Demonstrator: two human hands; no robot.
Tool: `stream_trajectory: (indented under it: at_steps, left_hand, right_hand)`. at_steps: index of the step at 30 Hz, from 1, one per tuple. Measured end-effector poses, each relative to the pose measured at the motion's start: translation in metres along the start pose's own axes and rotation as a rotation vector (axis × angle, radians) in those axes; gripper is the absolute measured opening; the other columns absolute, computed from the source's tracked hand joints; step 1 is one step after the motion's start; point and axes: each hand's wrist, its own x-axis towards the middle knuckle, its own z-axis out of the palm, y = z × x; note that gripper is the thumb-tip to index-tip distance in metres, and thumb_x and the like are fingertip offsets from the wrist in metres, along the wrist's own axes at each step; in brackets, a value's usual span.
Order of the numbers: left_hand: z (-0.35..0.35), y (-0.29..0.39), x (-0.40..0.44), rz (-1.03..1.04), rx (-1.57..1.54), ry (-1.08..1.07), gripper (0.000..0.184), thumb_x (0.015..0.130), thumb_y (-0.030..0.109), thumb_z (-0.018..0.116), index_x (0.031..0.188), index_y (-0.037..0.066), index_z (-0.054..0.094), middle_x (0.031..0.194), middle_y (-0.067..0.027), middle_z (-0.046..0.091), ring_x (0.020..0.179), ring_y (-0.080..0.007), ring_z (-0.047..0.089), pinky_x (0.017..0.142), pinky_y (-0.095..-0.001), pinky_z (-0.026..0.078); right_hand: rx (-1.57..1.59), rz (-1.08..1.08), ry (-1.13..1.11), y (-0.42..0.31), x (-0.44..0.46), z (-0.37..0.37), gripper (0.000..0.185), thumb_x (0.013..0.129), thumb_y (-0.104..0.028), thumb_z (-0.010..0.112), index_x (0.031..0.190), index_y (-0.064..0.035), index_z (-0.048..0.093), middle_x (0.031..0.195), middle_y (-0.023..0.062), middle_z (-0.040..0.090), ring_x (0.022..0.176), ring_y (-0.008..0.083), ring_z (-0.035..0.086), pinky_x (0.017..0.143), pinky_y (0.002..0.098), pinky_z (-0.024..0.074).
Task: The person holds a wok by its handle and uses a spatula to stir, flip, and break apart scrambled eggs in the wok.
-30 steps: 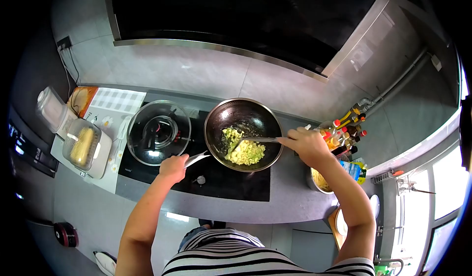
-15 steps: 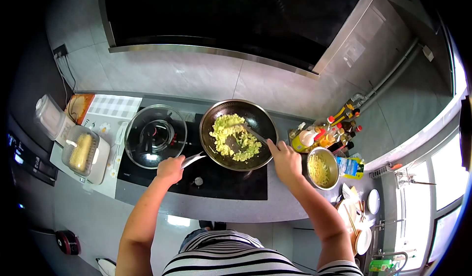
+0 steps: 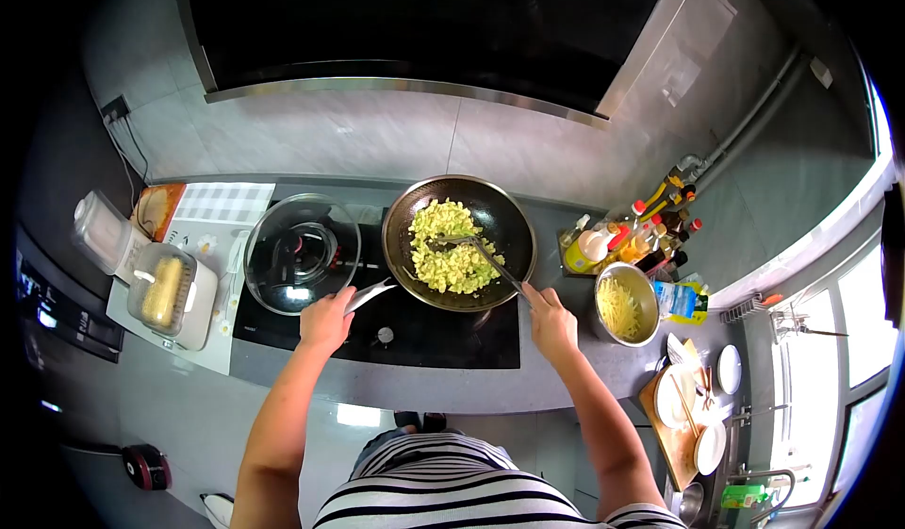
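A dark wok (image 3: 511,216) with a steel rim rests on the black cooktop (image 3: 452,348). My left hand (image 3: 325,322) is closed around its metal handle (image 3: 373,292), left of the pan. Chopped yellow-green food, perhaps scrambled egg (image 3: 443,270), lies heaped in the left and middle of the wok. In my right hand (image 3: 552,323), at the wok's right side, is the dark handle of a spatula (image 3: 494,262). Its blade sits among the food and is partly covered by it.
A glass lid (image 3: 273,270) lies left of the wok. To the right stand a metal bowl of pale shreds (image 3: 624,310), several sauce bottles (image 3: 636,237) and a cutting board with plates (image 3: 660,425). The range hood (image 3: 405,86) hangs above. A white appliance (image 3: 196,307) is at far left.
The spatula has swept through the food, and its blade points more to the left. The food is bunched closer together. My left hand still grips the handle; the whole view has shifted slightly.
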Motion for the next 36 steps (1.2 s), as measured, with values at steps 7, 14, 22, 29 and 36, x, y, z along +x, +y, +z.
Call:
stream_trajectory:
  at_steps: [7,14,22,29,36]
  left_hand:
    - [0.001,-0.002,0.003,0.003,-0.007,-0.022,0.039,0.080,0.017,0.075,0.115,0.019,0.058,0.080,-0.0133,0.069,0.076,-0.0369,0.068,0.068,-0.0481,0.053]
    - [0.002,0.002,0.003,-0.038,0.053,-0.042,0.037,0.080,0.013,0.073,0.113,0.019,0.058,0.081,-0.0134,0.069,0.077,-0.0372,0.068,0.068,-0.0482,0.053]
    - [-0.002,0.005,0.003,-0.061,0.066,-0.061,0.036,0.081,0.014,0.072,0.114,0.019,0.059,0.083,-0.0133,0.069,0.079,-0.0363,0.068,0.069,-0.0475,0.054]
    - [-0.007,0.018,-0.006,-0.019,0.062,0.008,0.039,0.080,0.019,0.075,0.114,0.015,0.057,0.082,-0.0134,0.069,0.078,-0.0367,0.068,0.067,-0.0465,0.054]
    - [-0.006,0.026,-0.003,-0.142,0.113,-0.134,0.028,0.081,0.017,0.073,0.101,0.013,0.054,0.082,-0.0160,0.069,0.080,-0.0391,0.068,0.068,-0.0498,0.053]
  right_hand:
    - [0.294,0.038,0.074,0.002,-0.026,0.036,0.046,0.090,-0.014,0.060,0.135,-0.0185,0.056,0.097,0.0153,0.065,0.088,0.0386,0.064,0.077,0.0454,0.0532]
    - [0.148,-0.020,0.117,-0.021,0.017,0.025,0.046,0.093,-0.018,0.057,0.139,-0.0221,0.051,0.098,0.0152,0.067,0.083,0.0383,0.067,0.072,0.0477,0.0545]
    - [0.064,0.005,-0.021,0.004,-0.006,0.011,0.050,0.092,-0.018,0.059,0.141,-0.0234,0.049,0.099,0.0148,0.067,0.085,0.0357,0.068,0.071,0.0472,0.0549]
    - [0.278,0.211,-0.027,0.012,-0.024,0.045,0.048,0.093,-0.018,0.057,0.140,-0.0164,0.048,0.105,0.0207,0.068,0.094,0.0426,0.065,0.079,0.0506,0.0527]
    - [0.282,0.362,-0.127,0.018,-0.024,0.060,0.032,0.095,-0.029,0.057,0.117,-0.0065,0.051,0.085,0.0272,0.068,0.084,0.0478,0.065,0.074,0.0567,0.0518]
